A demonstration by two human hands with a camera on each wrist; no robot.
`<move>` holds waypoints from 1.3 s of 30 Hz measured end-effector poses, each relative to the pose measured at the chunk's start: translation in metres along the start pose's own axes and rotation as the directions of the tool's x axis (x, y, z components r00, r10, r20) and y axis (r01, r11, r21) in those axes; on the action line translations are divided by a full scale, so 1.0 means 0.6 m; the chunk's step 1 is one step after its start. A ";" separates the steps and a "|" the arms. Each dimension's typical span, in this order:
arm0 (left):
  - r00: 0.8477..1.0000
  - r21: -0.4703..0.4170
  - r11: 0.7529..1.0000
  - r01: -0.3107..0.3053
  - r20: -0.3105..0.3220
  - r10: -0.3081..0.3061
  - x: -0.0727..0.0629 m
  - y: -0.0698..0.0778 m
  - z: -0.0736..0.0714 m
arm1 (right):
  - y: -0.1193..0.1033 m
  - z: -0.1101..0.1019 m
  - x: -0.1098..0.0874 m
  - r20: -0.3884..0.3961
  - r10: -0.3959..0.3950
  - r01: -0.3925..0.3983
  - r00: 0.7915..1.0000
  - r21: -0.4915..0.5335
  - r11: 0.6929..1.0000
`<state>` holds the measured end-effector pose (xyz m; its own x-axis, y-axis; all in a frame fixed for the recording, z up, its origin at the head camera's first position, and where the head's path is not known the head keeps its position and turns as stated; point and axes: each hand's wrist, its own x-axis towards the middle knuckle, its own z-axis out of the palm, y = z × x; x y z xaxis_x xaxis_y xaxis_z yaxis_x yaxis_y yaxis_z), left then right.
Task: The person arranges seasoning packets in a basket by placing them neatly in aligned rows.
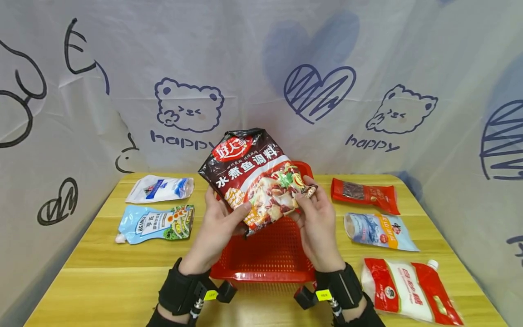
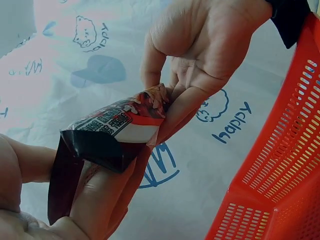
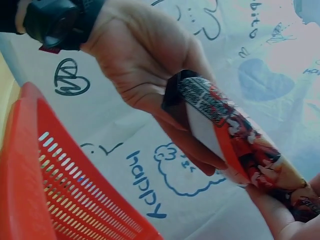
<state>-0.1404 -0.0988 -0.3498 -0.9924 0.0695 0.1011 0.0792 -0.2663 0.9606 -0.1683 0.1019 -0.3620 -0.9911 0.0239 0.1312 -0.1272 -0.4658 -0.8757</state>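
Both hands hold a dark brown and red fish seasoning packet (image 1: 257, 186), tilted, its printed front facing the head camera. My left hand (image 1: 218, 227) pinches its lower left side, thumb on the front. At the lower right edge, my right hand (image 1: 318, 222) grips it the same way. Beneath the packet stands a red perforated plastic basket (image 1: 263, 275), apart from it. From the left wrist, the packet (image 2: 115, 125) shows edge-on between the hands. The right wrist view also catches the packet (image 3: 245, 145) from below, with the basket (image 3: 25, 160) at left.
On the wooden table's left lie a white pouch (image 1: 159, 189) and a light blue Heinz pouch (image 1: 157, 224). To the right are a red packet (image 1: 365, 195), a blue and yellow bag (image 1: 380, 231) and a red and white sugar pouch (image 1: 410, 290). A drawn-on cloth stands behind.
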 end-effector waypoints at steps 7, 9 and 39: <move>0.999 -0.012 0.999 -0.031 0.017 0.031 -0.004 -0.001 -0.004 | -0.014 -0.020 0.004 0.067 0.055 -0.053 0.996 -0.021 0.998; 0.997 -0.021 0.998 -0.059 0.039 0.060 -0.004 0.000 -0.007 | -0.018 -0.027 0.006 0.093 0.065 -0.059 0.994 -0.061 0.996; 0.936 0.392 0.877 -0.277 0.317 0.154 0.004 0.034 -0.033 | -0.104 -0.069 0.065 0.289 0.078 0.118 0.954 -0.603 0.789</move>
<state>-0.1427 -0.1232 -0.3351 -0.8871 0.3284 0.3245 0.3811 0.1240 0.9162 -0.2008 0.1684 -0.3214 -0.9439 -0.2691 0.1913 -0.2419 0.1693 -0.9554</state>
